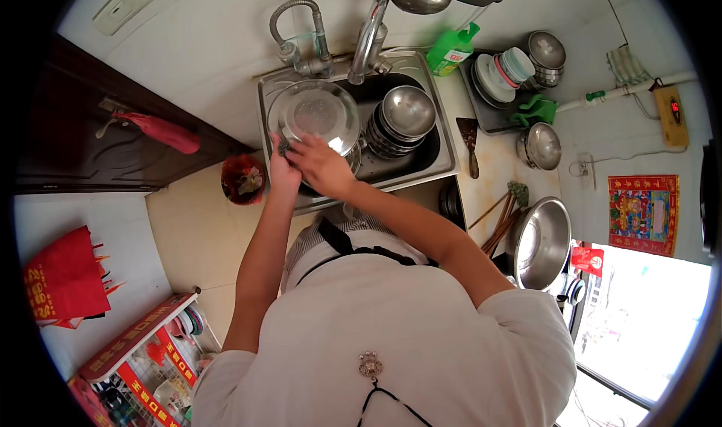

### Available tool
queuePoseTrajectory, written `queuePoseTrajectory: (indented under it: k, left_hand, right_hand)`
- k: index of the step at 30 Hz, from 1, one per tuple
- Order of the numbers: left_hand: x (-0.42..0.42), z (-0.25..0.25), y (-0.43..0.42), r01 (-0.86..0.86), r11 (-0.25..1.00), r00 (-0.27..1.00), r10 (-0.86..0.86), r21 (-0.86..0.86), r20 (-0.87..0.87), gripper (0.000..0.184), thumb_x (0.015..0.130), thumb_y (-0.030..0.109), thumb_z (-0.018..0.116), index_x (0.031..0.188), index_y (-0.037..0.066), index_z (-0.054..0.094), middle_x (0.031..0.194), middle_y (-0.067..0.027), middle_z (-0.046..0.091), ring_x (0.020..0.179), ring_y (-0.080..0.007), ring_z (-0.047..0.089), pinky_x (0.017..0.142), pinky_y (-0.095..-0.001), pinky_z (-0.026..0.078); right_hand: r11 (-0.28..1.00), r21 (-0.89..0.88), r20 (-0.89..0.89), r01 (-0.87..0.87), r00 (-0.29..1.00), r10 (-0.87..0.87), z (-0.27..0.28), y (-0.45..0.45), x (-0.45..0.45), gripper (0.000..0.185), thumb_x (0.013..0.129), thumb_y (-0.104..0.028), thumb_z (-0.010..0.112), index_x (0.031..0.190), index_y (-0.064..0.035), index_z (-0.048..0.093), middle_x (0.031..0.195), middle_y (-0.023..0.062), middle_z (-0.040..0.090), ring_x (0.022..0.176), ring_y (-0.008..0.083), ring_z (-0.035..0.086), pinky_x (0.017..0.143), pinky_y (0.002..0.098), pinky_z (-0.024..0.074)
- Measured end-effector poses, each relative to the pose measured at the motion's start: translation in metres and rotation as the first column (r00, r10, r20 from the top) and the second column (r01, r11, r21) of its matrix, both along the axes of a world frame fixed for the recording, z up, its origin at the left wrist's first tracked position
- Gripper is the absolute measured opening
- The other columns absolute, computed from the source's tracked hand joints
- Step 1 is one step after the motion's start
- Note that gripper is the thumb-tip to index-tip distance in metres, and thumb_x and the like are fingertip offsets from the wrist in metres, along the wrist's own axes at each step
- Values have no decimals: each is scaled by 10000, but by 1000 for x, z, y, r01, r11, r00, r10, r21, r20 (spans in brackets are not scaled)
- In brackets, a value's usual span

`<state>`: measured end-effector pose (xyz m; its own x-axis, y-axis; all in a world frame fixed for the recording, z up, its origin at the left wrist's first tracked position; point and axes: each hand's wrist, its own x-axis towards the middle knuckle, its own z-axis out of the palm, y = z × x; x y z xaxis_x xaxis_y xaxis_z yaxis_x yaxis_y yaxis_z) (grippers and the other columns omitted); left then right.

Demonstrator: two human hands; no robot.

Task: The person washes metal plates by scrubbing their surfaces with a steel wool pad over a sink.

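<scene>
Over the near left part of the sink (452,145), my two hands are together. A dark, wiry scouring pad (283,148) shows between them. My left hand (281,170) is closed around it, and the fingers of my right hand (325,165) press against it from the right. Just beyond my hands, a wide, shiny metal basin (316,100) with droplets on it rests in the sink, its near edge partly hidden by my fingers. Beside it stands a stack of metal bowls (408,112).
Two faucets (368,39) rise behind the sink. On the right counter are a green detergent bottle (453,49), stacked plates (492,81), a spatula (469,145), metal bowls (543,146) and a large metal basin (543,243). A red bin (244,179) stands on the floor at left.
</scene>
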<state>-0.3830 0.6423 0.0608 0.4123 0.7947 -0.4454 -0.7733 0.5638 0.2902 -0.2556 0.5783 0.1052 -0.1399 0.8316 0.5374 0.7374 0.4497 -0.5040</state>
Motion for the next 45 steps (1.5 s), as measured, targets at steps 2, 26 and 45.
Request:
queuePoseTrajectory:
  k: [2,26,45]
  left_hand:
    - [-4,-10,-2,-14,1000,1000,14,-3,-4,503,917,432,435,1228,36,457,1239,-95,515,1147,-246,472,994,-411,359]
    - [3,-9,-12,-151,988,987,150,-9,-58,543,918,445,411,1274,35,419,1317,-87,454,1215,-262,410,1044,-434,289]
    - [-10,-8,-28,-37,999,998,37,-14,-41,339,921,307,486,1159,67,518,1189,-33,557,1118,-188,497,999,-376,356]
  right_hand:
    - [991,23,94,-133,987,130,6,-6,4,337,773,-106,558,1110,-96,566,1239,117,503,1144,330,474,917,393,429]
    - [997,-46,-14,56,998,-57,-22,-42,16,373,766,-52,580,1137,-90,562,1259,113,498,1183,325,450,989,410,381]
    - [907,-376,-445,191,821,-357,-21,58,95,275,826,-181,563,1077,-75,599,1121,125,568,1032,303,544,868,343,432]
